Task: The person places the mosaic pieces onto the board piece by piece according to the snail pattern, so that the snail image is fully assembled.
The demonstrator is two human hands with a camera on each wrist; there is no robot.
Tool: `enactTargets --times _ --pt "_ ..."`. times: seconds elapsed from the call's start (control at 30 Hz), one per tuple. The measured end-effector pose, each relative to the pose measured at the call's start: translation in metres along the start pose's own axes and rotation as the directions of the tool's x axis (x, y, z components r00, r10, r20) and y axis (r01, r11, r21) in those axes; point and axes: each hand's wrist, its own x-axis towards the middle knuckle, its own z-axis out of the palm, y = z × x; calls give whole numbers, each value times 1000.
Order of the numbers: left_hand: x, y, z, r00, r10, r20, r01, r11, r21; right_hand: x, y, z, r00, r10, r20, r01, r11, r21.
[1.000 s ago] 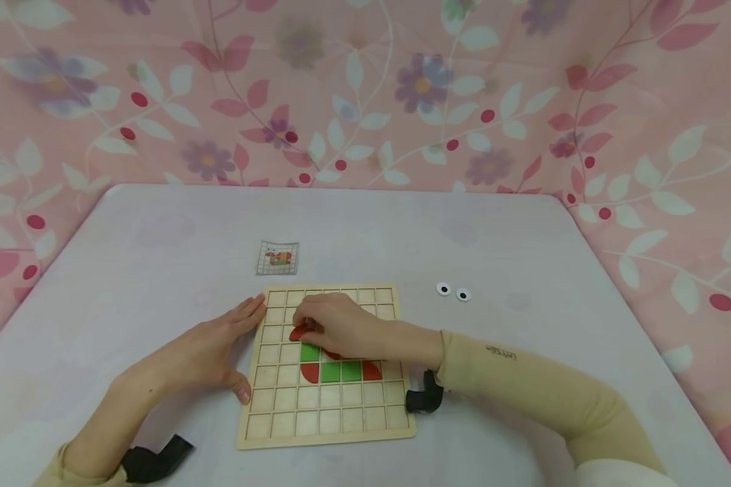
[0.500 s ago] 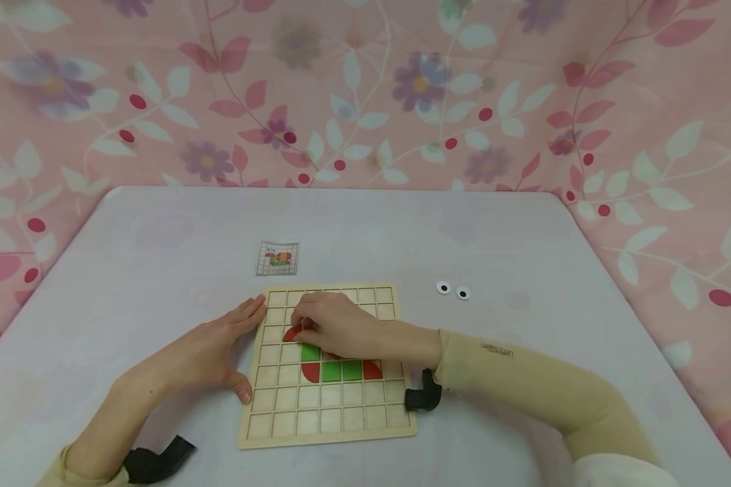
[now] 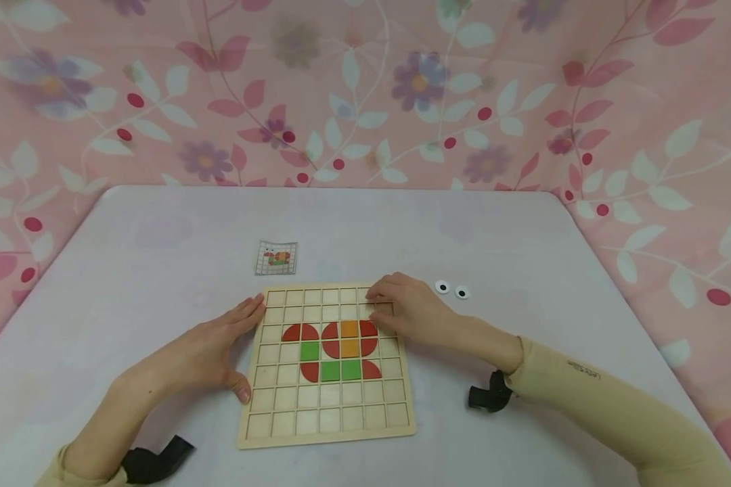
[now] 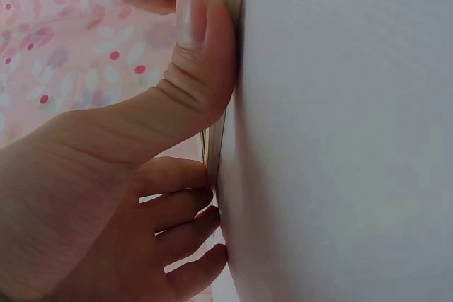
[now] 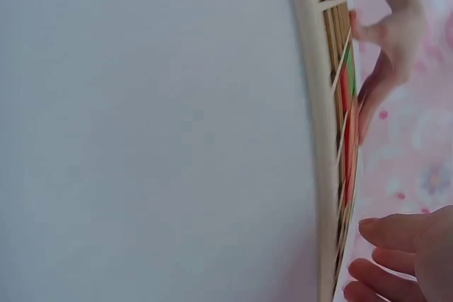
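Observation:
A square wooden grid board (image 3: 330,423) lies on the table, with coloured tiles in its cells. Red rounded tiles (image 3: 291,333), green square tiles (image 3: 331,371) and orange square tiles (image 3: 350,348) form a snail-like figure. My left hand (image 3: 210,348) rests along the board's left side, thumb and fingers spread against its edge; the left wrist view shows the thumb (image 4: 205,61) close up at that edge. Over the board's upper right corner is my right hand (image 3: 420,308), fingers loosely bent and holding nothing. Two white googly eyes (image 3: 442,287) lie just beyond it.
A small picture card (image 3: 276,258) with a similar coloured figure on a grid lies behind the board. The white table (image 3: 176,264) ends at a pink floral cloth (image 3: 353,88). Black devices (image 3: 490,393) sit at both wrists.
My right hand has let go of a red tile, which now lies in the upper left cell of the figure. The hand has moved right, uncovering the figure; my left hand stays put.

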Motion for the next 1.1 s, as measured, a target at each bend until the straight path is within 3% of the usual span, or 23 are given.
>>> enactTargets --times 0.33,0.67,0.8,1.0,1.1 --pt "-1 1 -1 1000 -13 4 13 1000 5 -41 46 -17 975 112 -192 -123 991 -47" --pt "-1 1 -1 1000 -19 3 19 1000 4 -58 68 -24 949 198 -246 -221 973 -68" --pt "-1 1 -1 999 -30 9 30 1000 -8 -59 71 -23 942 193 -275 -216 975 -58" --pt "-1 1 -1 999 -33 7 33 999 -11 -56 70 -21 955 124 -271 -134 991 -16" --pt "-1 2 0 1000 -27 3 27 1000 -7 -56 68 -20 943 133 -306 -152 988 -38"
